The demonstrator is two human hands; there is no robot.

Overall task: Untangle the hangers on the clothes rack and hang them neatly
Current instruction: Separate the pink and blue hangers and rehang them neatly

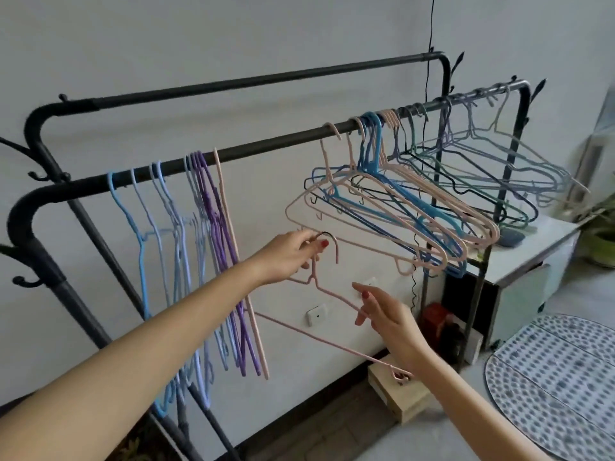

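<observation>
A black clothes rack [266, 146] with two rails stands against the wall. On the front rail's left part hang neat blue, lilac, purple hangers [199, 247] and one pink one. Further right a tangled bunch of pink, blue and dark hangers [392, 207] hangs skewed on the rail. Below the rail a loose pink hanger [332, 294] is off the rack. My left hand [293, 257] is shut on its neck just under the hook. My right hand [389, 317] pinches its right shoulder wire between thumb and fingers.
Behind the rack are a white wall and a wall socket [316, 315]. A white cabinet [532, 257] stands at the right, with a wooden box [399, 394] and a patterned round mat [559, 387] on the floor. A black cable hangs down by the rack.
</observation>
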